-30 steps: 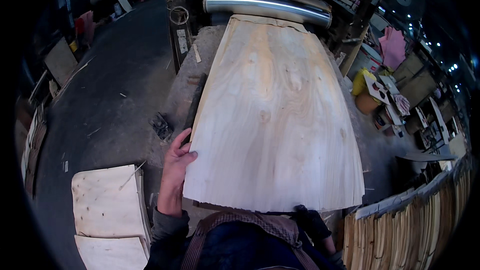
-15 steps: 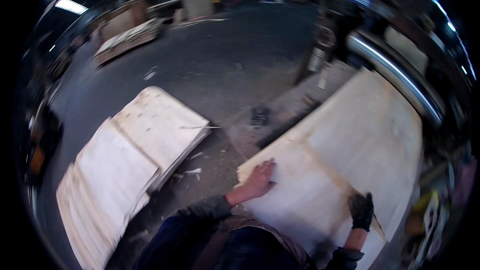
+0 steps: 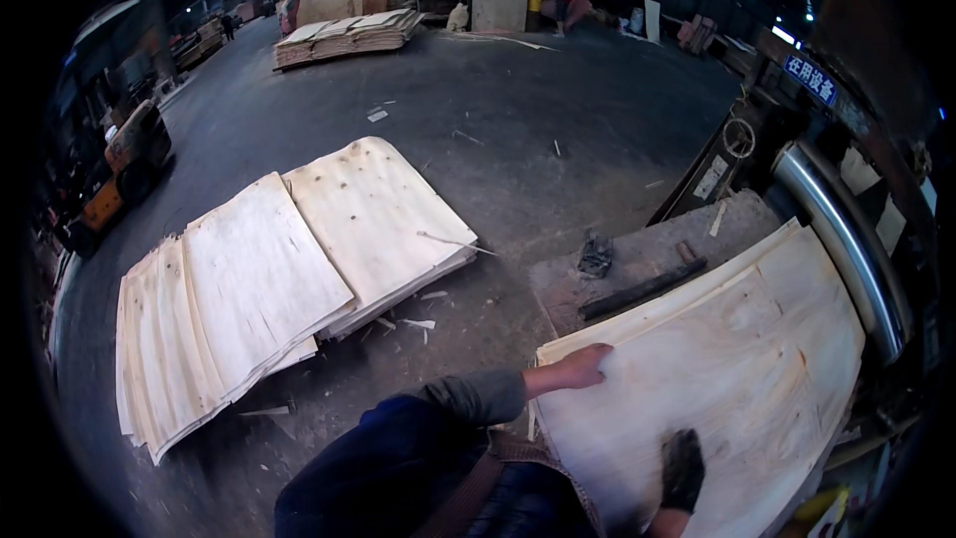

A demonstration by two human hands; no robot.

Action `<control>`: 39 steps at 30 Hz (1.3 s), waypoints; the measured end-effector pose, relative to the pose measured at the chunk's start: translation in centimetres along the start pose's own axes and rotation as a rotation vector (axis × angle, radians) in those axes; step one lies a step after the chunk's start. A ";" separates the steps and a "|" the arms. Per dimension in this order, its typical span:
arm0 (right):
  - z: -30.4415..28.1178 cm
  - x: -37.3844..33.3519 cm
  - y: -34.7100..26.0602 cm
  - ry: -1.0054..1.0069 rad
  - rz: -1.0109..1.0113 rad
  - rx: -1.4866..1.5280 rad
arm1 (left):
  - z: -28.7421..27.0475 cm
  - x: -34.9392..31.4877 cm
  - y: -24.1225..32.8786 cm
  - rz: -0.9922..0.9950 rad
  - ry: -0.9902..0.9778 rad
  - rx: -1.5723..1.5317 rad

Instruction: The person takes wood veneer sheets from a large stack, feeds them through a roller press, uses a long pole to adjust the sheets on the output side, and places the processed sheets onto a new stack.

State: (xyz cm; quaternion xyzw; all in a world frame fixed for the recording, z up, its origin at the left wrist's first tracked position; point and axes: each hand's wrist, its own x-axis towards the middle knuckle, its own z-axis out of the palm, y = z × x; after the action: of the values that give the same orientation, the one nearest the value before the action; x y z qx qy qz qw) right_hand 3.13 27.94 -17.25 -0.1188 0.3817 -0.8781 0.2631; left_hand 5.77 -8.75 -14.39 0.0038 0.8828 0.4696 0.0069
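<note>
Now, top veneer sheet [image 3: 737, 374]: it lies uppermost in the stack on the bench [image 3: 642, 259], leaving the bench's left edge bare; the crosswise edge that ran by my glove half a second ago no longer shows plainly there, so I judge the face lies flatter.
Left hand [image 3: 586, 367]: over the sheet's left edge, fingers narrow and drawn together, where just before they were spread; I cannot tell whether they pinch it.
Gloved right hand [image 3: 683, 470]: blurred, over the sheet's near part; I cannot tell how its fingers stand or what they hold.
Black bar [image 3: 642, 289]: just beside the stack, along the bench's left side.
Steel roller [image 3: 844, 244]: near the sheet's far edge, at the bench's far end.
Floor pile [image 3: 264, 249]: fuller in sight, my view having swung left.
</note>
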 end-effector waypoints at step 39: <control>0.8 0.5 -8.8 0.840 -0.113 0.117 | -0.4 -0.4 1.0 0.102 0.028 0.367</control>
State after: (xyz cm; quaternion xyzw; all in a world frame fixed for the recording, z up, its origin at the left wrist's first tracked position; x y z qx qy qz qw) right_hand -0.20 32.19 -10.22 0.2436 0.3983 -0.8833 0.0425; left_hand 6.19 -8.58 -13.33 0.0434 0.9523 0.3005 -0.0300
